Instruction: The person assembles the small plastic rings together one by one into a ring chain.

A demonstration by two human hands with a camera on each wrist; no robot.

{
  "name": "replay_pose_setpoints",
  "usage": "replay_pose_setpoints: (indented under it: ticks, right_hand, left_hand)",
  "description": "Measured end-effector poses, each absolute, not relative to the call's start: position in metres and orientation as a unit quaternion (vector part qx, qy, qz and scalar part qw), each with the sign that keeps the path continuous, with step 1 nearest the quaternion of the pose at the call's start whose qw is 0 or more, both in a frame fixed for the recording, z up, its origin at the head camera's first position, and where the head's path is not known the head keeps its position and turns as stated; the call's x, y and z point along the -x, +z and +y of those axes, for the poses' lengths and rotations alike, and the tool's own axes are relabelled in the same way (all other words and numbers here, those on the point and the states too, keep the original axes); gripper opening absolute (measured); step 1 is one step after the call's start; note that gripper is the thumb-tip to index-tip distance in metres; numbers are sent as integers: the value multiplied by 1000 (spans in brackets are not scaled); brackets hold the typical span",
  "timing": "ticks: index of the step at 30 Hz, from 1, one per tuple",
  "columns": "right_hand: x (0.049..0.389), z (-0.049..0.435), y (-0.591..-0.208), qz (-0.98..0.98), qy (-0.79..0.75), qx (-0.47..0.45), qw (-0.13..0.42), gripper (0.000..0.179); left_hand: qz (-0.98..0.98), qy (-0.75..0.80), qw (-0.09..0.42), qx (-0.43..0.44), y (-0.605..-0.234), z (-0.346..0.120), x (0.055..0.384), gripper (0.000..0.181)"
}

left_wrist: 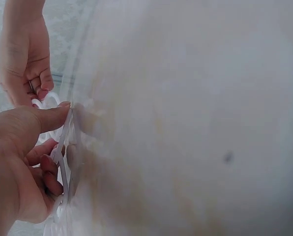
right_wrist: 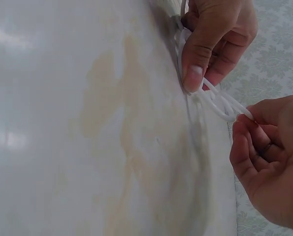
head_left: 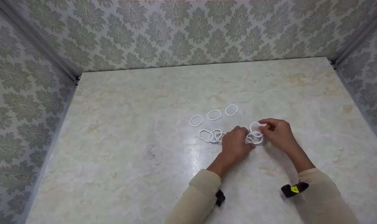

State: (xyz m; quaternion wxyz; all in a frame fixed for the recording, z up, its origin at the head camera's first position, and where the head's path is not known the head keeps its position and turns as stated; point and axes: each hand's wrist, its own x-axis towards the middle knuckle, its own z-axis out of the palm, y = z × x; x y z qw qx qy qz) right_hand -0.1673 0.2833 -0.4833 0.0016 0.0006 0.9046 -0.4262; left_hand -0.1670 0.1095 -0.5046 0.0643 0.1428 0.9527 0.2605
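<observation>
Several white oval plastic links are joined into a chain (head_left: 212,137), part of which lies on the table left of my left hand (head_left: 237,141). That hand grips the middle of the chain near the tabletop, covering some links. Past its fingers, more joined links show, and my right hand (head_left: 278,132) pinches the end link (head_left: 251,127) between thumb and fingertips. In the right wrist view this pinched link (right_wrist: 240,107) is tilted up off the table. The left thumb presses a link (left_wrist: 64,132) in the left wrist view.
Three loose white links lie apart in a row beyond the chain: a left link (head_left: 190,121), a middle link (head_left: 214,110) and a right link (head_left: 225,111). A faint grey mark (head_left: 150,151) shows on the marbled table (head_left: 120,118). Patterned panels (head_left: 197,31) stand around it.
</observation>
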Motion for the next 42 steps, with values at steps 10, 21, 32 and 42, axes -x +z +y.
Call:
replay_pose_setpoints:
  ticks: [10,21,32,42]
  right_hand:
    - [168,280,-483,928,-371,-15,-5,26]
    - [166,296,-497,875,-478,-60,39,34]
    - [169,306,-499,835,-533,-72,114,40]
    - [170,311,-498,837,-529,-71,120,42]
  left_hand:
    - [953,259,68,-140,-504,109,167,35]
    - [954,243,65,-164,-504,106,163,39]
    - [896,386,-12,-219,-498,56,172,17]
    - [942,321,25,-91,-497,-31,193,13]
